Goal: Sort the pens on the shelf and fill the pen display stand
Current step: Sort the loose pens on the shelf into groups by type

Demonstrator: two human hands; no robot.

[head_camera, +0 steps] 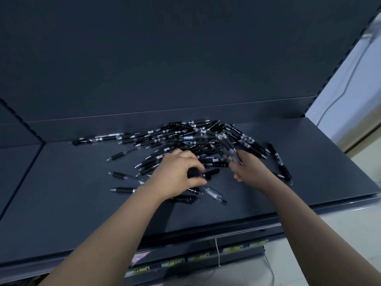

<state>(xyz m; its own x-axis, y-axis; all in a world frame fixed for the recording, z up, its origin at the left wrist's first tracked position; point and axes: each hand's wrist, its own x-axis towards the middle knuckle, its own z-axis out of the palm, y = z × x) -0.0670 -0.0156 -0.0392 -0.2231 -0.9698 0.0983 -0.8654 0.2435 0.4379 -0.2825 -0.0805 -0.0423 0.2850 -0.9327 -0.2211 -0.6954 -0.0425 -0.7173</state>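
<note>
Fingers (194,164) of the left hand (177,174) curl around pens (212,172) at frame centre. The right hand (248,168) grips a gathered bundle (227,148), probably collecting like pens from the loose pile (181,139) on the shelf (288,203).

one view only, worn on the head, facing forward and down at the dark shelf (82,203) from close by. the pens (185,139) sit mid-frame, the back panel (165,58) fills the top; edges seem bent by the wide lens.
</note>
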